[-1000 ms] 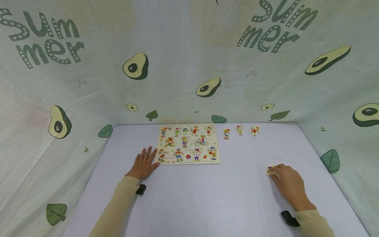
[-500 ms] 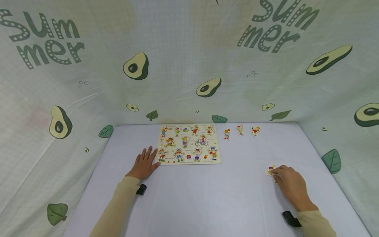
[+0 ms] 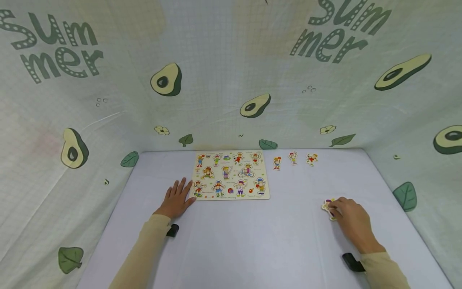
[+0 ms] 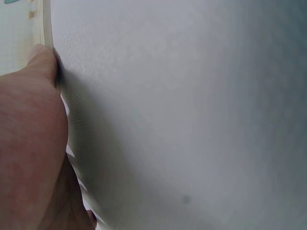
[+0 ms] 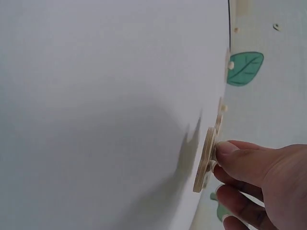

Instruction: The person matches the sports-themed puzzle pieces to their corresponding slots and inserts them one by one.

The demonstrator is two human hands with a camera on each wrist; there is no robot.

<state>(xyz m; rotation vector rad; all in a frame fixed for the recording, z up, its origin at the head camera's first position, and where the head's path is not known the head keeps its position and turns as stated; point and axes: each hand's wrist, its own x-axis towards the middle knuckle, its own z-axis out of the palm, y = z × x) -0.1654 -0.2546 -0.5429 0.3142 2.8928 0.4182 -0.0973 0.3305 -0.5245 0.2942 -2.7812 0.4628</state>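
Observation:
My right hand (image 3: 351, 222) pinches a flat wooden puzzle piece (image 3: 325, 205) painted with a small figure, at the right side of the table. In the right wrist view the piece (image 5: 205, 158) shows edge-on between thumb and fingers, close over the white surface with a shadow beside it. The fingers cover part of its picture. My left hand (image 3: 175, 202) lies flat with fingers spread, touching the left edge of the puzzle board (image 3: 264, 170). Seen from the left wrist, the thumb (image 4: 41, 64) is at the board's edge. Painted sports figures cover the board.
Three loose puzzle pieces lie in a row right of the board: one with a ball (image 3: 276, 163), a middle one (image 3: 292, 158) and a red-clad figure (image 3: 312, 159). A patterned cloth (image 3: 209, 120) hangs behind the white table (image 3: 245, 245).
My right fingers have shifted on the puzzle piece, uncovering more of its left side, and the piece has moved slightly left and up in the head view. The left hand stays put.

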